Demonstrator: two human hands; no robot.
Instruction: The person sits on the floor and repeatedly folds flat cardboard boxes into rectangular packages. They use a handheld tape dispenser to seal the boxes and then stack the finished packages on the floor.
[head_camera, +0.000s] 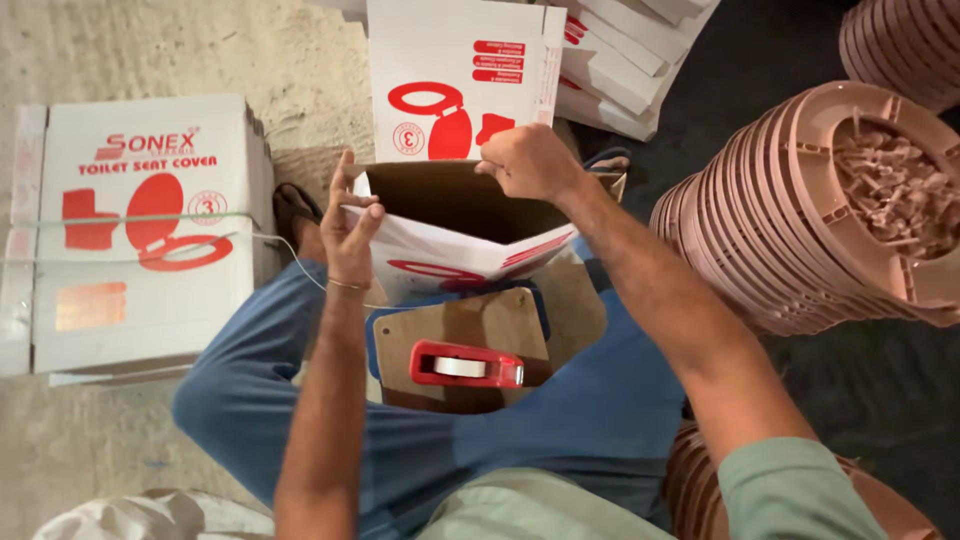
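While the left hand (350, 225) grips one edge, the right hand (530, 160) holds the open carton (450, 235) opposite.

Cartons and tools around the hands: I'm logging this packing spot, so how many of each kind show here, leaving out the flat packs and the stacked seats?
Open carton held by left hand and right hand: 1
Closed strapped carton: 1
Upright flat carton behind: 1
Red tape dispenser: 1
Total: 4
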